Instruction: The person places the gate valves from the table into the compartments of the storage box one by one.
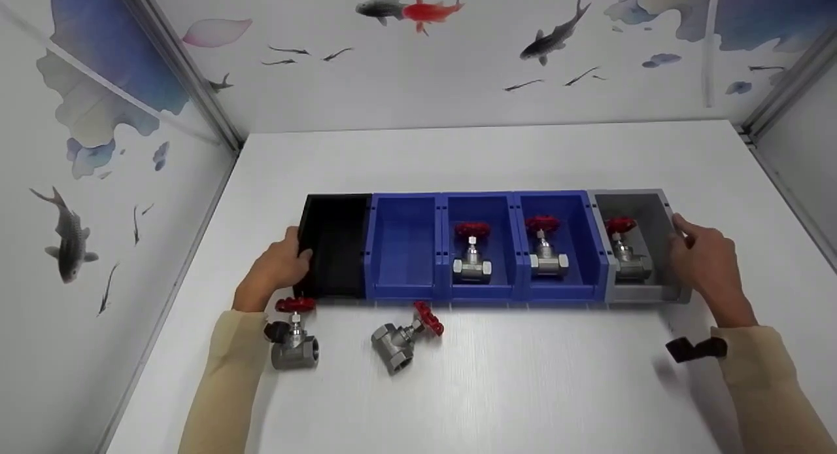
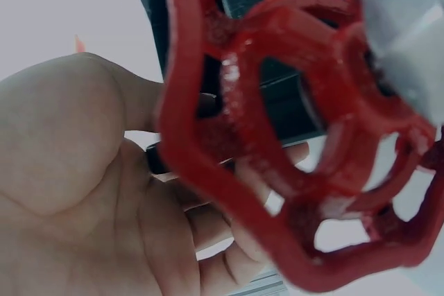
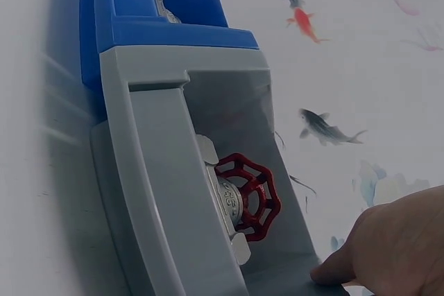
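Taking the bin row as our clock's centre, we see the left hand (image 1: pixel 280 265) at nine, gripping the outer wall of the black bin (image 1: pixel 337 251); close to its wrist camera, a red handwheel (image 2: pixel 239 102) covers some fingertips and runs out of frame. At three, the right hand (image 1: pixel 706 256) grips the outer wall of the gray bin (image 1: pixel 647 212), its fingers mostly hidden overhead and the hand cut off in its wrist view. There the front wall hides part of the gray bin's valve (image 1: pixel 633 266).

We have a white table (image 1: pixel 523 388) below, and a wall (image 1: pixel 458 81) painted with fish at twelve.

Three blue bins (image 1: pixel 405 244) stand between the end ones, two holding red-wheeled valves. A loose valve (image 1: pixel 399 346) lies between seven and eight; another valve (image 1: pixel 295 354), at eight, stands by the left wrist, partly covered by a black wrist piece (image 1: pixel 278 331).
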Motion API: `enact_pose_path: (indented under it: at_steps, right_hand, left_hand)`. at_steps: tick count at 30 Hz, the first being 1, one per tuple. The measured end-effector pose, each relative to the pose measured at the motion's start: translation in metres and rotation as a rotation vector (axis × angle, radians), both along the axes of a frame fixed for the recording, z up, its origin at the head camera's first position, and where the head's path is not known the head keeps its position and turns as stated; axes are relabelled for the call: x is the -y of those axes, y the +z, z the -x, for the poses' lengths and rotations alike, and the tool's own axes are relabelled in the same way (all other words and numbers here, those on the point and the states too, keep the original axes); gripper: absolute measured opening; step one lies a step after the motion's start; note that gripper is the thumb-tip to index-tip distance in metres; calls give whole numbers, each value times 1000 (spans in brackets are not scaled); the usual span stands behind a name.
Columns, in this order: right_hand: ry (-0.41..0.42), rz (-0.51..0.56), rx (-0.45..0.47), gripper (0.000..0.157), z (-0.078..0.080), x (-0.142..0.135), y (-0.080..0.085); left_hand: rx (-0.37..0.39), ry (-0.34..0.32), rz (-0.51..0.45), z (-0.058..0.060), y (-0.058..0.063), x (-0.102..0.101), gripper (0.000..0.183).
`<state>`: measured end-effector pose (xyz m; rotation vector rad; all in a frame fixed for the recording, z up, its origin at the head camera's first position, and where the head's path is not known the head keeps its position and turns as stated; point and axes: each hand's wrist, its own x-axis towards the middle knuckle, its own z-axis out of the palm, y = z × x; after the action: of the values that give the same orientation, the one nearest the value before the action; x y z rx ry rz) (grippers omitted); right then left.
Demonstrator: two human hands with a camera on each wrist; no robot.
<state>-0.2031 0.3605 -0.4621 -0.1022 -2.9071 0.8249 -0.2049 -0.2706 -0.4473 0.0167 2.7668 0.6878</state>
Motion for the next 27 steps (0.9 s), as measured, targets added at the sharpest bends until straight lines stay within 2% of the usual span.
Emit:
enact_pose_path:
  at_steps: [6, 13, 21, 27]
  right_hand:
    - [-2, 2, 5, 45, -1, 1, 0]
    - [-20, 3, 26, 47, -2, 1, 1]
    - [-24, 11, 46, 47, 0, 1, 1]
    - [-23, -6, 25, 46, 0, 5, 1]
  left_hand:
    - [-33, 13, -1, -6, 11, 3, 48]
    - [-65, 31, -4, -14, 17, 6, 47]
    - [-173, 58, -7, -25, 23, 7, 42]
    - [-231, 65, -17, -35, 24, 5, 34]
